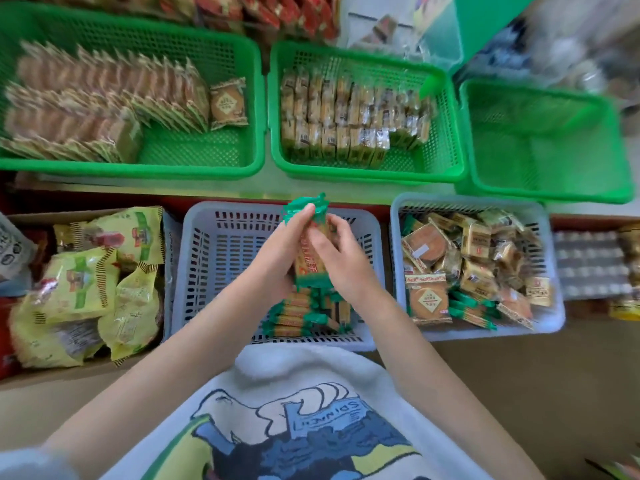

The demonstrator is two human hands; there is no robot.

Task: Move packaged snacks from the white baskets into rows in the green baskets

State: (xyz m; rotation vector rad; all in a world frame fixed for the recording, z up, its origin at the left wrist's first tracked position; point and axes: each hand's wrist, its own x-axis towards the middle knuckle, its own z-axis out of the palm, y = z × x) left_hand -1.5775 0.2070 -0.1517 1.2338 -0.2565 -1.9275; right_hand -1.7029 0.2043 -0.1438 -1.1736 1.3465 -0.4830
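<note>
Both hands hold a stack of long orange snack bars with green ends [309,263] upright above the middle white basket [214,258]. My left hand [280,251] grips the stack from the left, fingertips at its top end. My right hand [341,263] grips it from the right. More of the same bars [304,313] lie in a loose pile at the near side of that basket. The middle green basket [443,133] holds rows of small packs. The left green basket [242,98] holds rows of round cakes. The right green basket [550,143] has nothing in it.
A second white basket [550,320] at the right holds mixed cakes, square packs and green-ended bars. A cardboard box of yellow-green bags [86,289] sits at the left. Red packs line the shelf behind the green baskets. A tray of small pale packs [588,265] lies far right.
</note>
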